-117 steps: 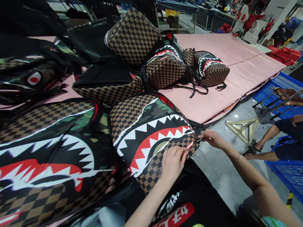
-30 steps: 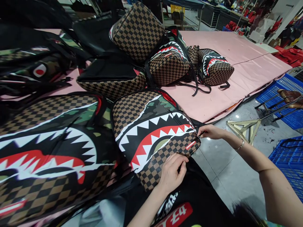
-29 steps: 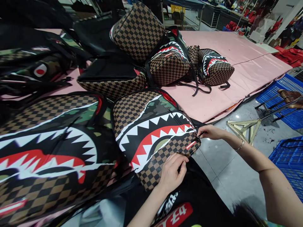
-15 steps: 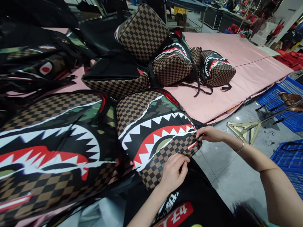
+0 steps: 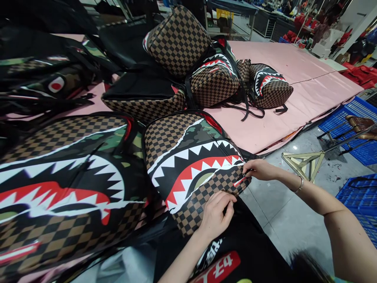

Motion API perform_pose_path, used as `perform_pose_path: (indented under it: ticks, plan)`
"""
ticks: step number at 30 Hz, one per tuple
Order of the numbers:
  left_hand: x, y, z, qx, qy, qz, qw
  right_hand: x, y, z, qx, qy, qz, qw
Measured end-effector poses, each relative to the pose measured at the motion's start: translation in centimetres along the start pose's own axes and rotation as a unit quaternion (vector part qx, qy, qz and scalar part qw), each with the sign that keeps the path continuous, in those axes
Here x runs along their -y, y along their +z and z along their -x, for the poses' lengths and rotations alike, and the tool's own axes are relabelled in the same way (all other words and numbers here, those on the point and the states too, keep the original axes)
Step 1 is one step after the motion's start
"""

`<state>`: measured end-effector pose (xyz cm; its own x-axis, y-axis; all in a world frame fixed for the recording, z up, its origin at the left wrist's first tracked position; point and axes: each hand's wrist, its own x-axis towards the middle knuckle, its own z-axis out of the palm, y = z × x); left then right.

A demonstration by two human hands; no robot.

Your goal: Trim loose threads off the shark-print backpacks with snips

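Observation:
A backpack (image 5: 194, 165) with a brown-and-black check, camouflage and a shark mouth with white teeth and red gums lies face up in front of me. My left hand (image 5: 216, 216) rests on its checked lower part, fingers loosely bent and thumb apart, gripping nothing visible. At the bag's right side, near the small red label (image 5: 239, 181), my right hand (image 5: 257, 169) is closed in a pinch. Something small and dark shows at its fingertips, too small to name. A larger shark-mouth backpack (image 5: 67, 181) lies beside it on the left.
More checked backpacks (image 5: 179, 43) are heaped behind on the pink-covered table (image 5: 312, 78). Dark camouflage bags (image 5: 44, 78) lie at left. On the floor at right are blue crates (image 5: 353, 196) and a stand with a triangular base (image 5: 304, 163). Black printed fabric (image 5: 235, 243) lies below my hands.
My right hand has shifted very slightly left at the bag's side. The left hand and the backpacks stay where they were.

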<state>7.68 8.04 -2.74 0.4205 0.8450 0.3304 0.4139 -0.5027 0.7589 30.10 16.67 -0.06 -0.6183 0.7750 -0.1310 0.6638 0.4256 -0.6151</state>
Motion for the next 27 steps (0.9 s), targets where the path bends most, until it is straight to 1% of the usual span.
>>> perform_pose_path:
  ticks: [4, 7, 15, 18, 22, 27]
  plan:
    - [0.2, 0.0, 0.2, -0.001, -0.002, 0.000, 1.000, 0.2, -0.3, 0.3, 0.003, 0.034, -0.022, 0.999]
    - [0.2, 0.0, 0.3, -0.002, -0.002, 0.001, 1.000, 0.4, -0.7, 0.5, 0.024, 0.053, -0.030, 0.998]
    - [0.1, 0.0, 0.3, 0.001, -0.008, 0.007, 1.000, 1.8, -0.6, -0.4, 0.046, 0.030, 0.017, 0.998]
    - [0.2, 0.0, 0.5, -0.003, -0.007, 0.009, 1.000, 2.0, -0.4, -0.6, 0.047, 0.034, 0.030, 0.998]
    - [0.4, -0.2, 0.8, -0.007, -0.005, 0.013, 1.000, 1.9, 0.2, -0.3, 0.015, 0.032, 0.026, 0.999]
    - [0.8, -1.2, 1.3, -0.021, -0.014, 0.008, 1.000, 2.1, 1.2, 0.7, -0.037, 0.038, -0.011, 0.999]
